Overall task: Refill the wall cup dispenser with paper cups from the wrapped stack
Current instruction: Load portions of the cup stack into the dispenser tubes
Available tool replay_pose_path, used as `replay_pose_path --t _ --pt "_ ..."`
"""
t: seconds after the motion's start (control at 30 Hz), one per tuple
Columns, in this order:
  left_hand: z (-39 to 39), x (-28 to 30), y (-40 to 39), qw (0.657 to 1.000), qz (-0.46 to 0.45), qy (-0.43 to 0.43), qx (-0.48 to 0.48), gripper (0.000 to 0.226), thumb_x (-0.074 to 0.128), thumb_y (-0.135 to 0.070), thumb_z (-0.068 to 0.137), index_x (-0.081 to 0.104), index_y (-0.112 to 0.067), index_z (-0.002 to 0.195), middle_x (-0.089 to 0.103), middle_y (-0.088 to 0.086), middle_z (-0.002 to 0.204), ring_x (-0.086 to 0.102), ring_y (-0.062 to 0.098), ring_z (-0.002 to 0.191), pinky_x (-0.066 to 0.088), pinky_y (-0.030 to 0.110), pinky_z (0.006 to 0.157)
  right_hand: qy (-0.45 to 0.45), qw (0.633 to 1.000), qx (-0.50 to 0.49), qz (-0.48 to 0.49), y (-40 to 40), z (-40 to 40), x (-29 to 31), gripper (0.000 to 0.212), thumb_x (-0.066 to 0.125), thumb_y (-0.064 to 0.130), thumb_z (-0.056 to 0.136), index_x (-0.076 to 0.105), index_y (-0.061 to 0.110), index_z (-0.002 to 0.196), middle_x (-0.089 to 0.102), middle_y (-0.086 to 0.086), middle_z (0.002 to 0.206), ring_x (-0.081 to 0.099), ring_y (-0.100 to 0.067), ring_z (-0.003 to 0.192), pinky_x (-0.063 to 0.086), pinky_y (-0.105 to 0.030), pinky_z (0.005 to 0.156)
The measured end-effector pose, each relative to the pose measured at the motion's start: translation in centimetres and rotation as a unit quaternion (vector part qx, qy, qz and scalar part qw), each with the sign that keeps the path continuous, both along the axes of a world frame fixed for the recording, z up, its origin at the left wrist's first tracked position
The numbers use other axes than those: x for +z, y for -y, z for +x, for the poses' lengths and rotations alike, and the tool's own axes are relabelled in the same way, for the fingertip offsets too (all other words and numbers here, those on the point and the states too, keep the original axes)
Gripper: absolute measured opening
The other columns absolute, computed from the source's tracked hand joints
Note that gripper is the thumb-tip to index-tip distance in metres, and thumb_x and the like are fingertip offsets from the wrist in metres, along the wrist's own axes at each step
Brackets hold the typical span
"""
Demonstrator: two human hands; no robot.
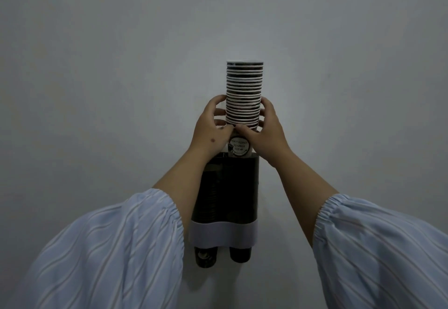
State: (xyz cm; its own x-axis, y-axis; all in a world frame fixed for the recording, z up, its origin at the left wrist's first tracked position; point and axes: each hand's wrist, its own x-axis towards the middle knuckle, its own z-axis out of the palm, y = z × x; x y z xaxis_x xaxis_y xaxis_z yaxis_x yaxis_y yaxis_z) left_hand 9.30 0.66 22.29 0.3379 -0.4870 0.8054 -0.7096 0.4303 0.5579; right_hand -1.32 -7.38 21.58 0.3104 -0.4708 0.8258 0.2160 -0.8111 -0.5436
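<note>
- The stack (244,95) of nested cups stands upright against the wall (97,66), its bottom cup entering the top of the right-hand tube of the dispenser (230,187).
- The left hand (213,126) and right hand (264,129) both curl round the lower part of the stack, thumbs meeting in front, fingers wrapped behind.
- No wrapper shows on the cups, so unwrapping seems done.
- Most of the stack stands above the dispenser; it is not yet lowered in.
- The left tube already looks filled with dark cups, and a cup bottom pokes out below each tube.
- Left to do, as I judge: slide the stack down and let go.
- Striped sleeves (109,248) cover both forearms.
</note>
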Motion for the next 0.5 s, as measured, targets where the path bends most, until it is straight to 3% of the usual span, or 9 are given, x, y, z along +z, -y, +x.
replay_pose_path --t 0.07,0.23,0.5 --pt "0.2 -0.8 0.1 1.0 0.03 -0.006 0.005 0.055 0.064 -0.01 0.085 0.04 -0.023 0.133 0.055 -0.002 0.106 0.059 0.008 0.088 0.049 0.013 0.069 -0.036 0.999 -0.005 0.011 0.1 -0.3 -0.7 0.071 0.075 0.019 0.076 0.035 0.017 0.134 0.052 0.009 0.11 0.056 -0.009 0.099 0.053 -0.032 0.089" --pt "1.1 -2.6 0.7 0.99 0.123 0.019 0.069 0.044 0.065 -0.018 0.083 0.046 -0.015 0.123 0.057 0.006 0.119 0.053 0.021 0.113 0.045 0.036 0.097 -0.127 0.989 -0.044 0.059 0.8 -0.4 -2.9 0.066 0.07 0.021 0.081 0.033 0.012 0.135 0.055 -0.004 0.119 0.048 -0.011 0.098 0.043 -0.026 0.085" --pt "1.5 -4.5 1.2 0.941 0.229 0.15 0.199 0.027 0.059 -0.025 0.084 0.055 -0.025 0.111 0.063 -0.005 0.116 0.055 0.02 0.113 0.031 0.038 0.101 -0.161 0.976 -0.085 0.118 1.6 0.0 -4.8 0.042 0.065 0.022 0.085 0.049 0.004 0.119 0.059 -0.01 0.117 0.054 -0.017 0.094 0.046 -0.03 0.081"
